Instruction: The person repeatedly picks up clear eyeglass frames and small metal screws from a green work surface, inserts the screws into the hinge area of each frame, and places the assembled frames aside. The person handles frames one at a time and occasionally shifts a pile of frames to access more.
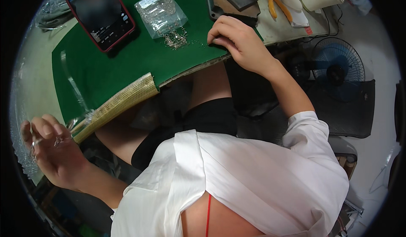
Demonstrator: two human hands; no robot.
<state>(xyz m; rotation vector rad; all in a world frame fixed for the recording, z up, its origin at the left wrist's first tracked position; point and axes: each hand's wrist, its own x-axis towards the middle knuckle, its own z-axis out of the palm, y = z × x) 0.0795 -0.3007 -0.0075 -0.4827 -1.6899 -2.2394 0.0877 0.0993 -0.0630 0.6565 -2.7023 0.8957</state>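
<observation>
Right hand [242, 42] at bench edge [194, 70], fingers pinched, contents hidden; left hand [59, 154] half-curled, clear glinting bits [58, 141] at fingers, hold uncertain. Small metallic pieces [175, 39] heaped by bag [160, 11]: knuckle sweep could scatter them over edge.

Straight off the head we go, left camera of the pair, tipped steeply down! Ahead of it spreads the green mat [127, 66], close and seen from above; on the mat's near side the white shirt [258, 165] fills the most space, nearest the lens. Beyond the mat's right side, farther away and lower, in sweeps the fan [338, 64], straight edges bending in this wide fisheye!
</observation>
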